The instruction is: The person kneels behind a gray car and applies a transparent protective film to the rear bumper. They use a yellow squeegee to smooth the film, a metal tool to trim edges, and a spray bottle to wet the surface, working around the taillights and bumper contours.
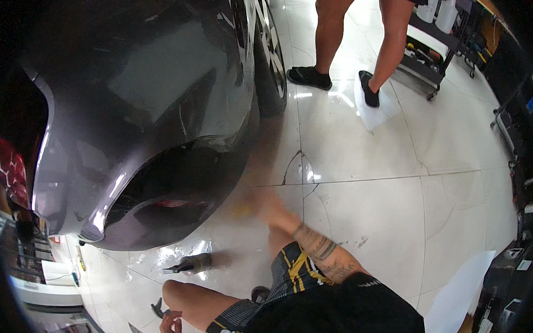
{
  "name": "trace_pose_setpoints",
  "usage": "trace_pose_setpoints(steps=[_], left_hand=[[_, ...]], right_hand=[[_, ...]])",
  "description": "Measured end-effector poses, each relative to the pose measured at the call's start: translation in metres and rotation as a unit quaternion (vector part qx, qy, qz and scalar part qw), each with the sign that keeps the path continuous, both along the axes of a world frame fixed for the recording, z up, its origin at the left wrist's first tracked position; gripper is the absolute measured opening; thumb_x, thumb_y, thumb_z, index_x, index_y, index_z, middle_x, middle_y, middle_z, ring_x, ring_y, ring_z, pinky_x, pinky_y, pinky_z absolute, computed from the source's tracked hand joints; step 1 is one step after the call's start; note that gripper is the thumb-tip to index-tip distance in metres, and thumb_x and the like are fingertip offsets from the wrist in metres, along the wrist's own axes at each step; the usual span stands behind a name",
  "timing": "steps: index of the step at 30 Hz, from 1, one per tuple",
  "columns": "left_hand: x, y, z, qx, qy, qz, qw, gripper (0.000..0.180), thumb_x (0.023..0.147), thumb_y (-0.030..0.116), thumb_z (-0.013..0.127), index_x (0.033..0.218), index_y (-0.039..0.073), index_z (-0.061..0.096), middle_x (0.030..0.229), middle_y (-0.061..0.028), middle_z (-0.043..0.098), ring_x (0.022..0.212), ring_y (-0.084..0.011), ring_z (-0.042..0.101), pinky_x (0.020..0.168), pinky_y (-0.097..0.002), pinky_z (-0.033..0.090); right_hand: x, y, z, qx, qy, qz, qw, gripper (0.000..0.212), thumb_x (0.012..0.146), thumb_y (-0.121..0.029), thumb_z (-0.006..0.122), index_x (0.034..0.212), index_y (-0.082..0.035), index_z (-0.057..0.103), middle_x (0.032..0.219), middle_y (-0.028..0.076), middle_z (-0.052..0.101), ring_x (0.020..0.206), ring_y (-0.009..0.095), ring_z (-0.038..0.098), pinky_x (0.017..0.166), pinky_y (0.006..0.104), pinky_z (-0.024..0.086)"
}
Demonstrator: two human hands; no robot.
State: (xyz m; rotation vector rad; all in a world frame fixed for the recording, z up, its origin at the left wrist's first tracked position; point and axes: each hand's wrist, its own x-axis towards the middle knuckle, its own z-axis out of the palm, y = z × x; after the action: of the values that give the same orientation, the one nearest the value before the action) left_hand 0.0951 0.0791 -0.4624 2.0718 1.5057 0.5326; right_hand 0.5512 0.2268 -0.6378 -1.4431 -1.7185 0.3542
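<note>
A yellow thing point(241, 208), perhaps a sponge, blurs against the grey car's point(150, 102) lower panel, with the right hand point(259, 203) clamped on it. The left hand point(170, 326) rests by the knee, its grip unclear. A spray bottle point(191, 263) lies on the tiled floor point(396, 190)

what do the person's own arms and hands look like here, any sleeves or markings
Both arms are bare, with no gloves. The right forearm carries dark tattoos of bands and patterns, below a short black sleeve with small pale print. The right hand is motion-blurred. The left hand shows no markings.
</note>
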Motion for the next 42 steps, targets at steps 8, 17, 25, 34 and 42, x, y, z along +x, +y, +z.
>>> trace_pose_setpoints(steps=[8,17,25,34,42], left_hand=[[0.028,0.002,0.018,-0.031,0.036,0.028,0.998,0.015,0.093,0.009,0.055,0.097,-0.002,0.064,0.094,-0.0139,0.065,0.091,-0.0243,0.063,0.083,-0.0347,0.048],[0.018,0.014,-0.008,-0.002,0.096,-0.003,0.995,0.013,0.088,0.007,0.058,0.094,-0.002,0.065,0.092,-0.0154,0.067,0.088,-0.0271,0.065,0.078,-0.0352,0.050],[0.035,-0.001,-0.005,-0.050,0.009,0.049,0.998,0.017,0.088,0.012,0.059,0.096,-0.001,0.067,0.094,-0.0153,0.067,0.088,-0.0278,0.065,0.078,-0.0346,0.050],[0.060,0.032,-0.006,-0.057,0.006,0.010,0.998,0.020,0.093,0.014,0.056,0.090,-0.004,0.063,0.091,-0.0163,0.065,0.085,-0.0285,0.063,0.077,-0.0363,0.048],[0.029,0.012,-0.029,-0.091,-0.020,0.039,0.995,0.017,0.091,0.014,0.060,0.093,-0.003,0.065,0.091,-0.0133,0.065,0.087,-0.0229,0.062,0.076,-0.0357,0.049]], right_hand=[[0.150,0.066,0.202,0.258,0.067,-0.051,0.962,0.057,0.076,0.012,0.047,0.127,-0.012,0.058,0.123,0.017,0.058,0.116,0.037,0.054,0.101,0.0477,0.041],[0.040,0.003,0.065,0.038,-0.113,0.087,0.989,0.043,0.078,-0.015,0.055,0.118,-0.019,0.067,0.121,0.010,0.064,0.114,0.029,0.058,0.103,0.0485,0.037],[0.133,0.084,0.216,0.277,0.037,-0.095,0.955,0.046,0.078,-0.003,0.052,0.122,-0.010,0.063,0.120,0.018,0.060,0.110,0.037,0.056,0.096,0.0449,0.043],[0.078,0.026,-0.034,0.004,0.176,0.005,0.984,0.037,0.088,-0.015,0.054,0.123,-0.006,0.061,0.125,0.012,0.061,0.119,0.022,0.055,0.101,0.0344,0.041],[0.028,0.071,0.041,0.246,0.264,-0.130,0.923,0.045,0.073,0.002,0.054,0.116,-0.007,0.063,0.118,0.012,0.061,0.109,0.034,0.056,0.097,0.0453,0.042]])
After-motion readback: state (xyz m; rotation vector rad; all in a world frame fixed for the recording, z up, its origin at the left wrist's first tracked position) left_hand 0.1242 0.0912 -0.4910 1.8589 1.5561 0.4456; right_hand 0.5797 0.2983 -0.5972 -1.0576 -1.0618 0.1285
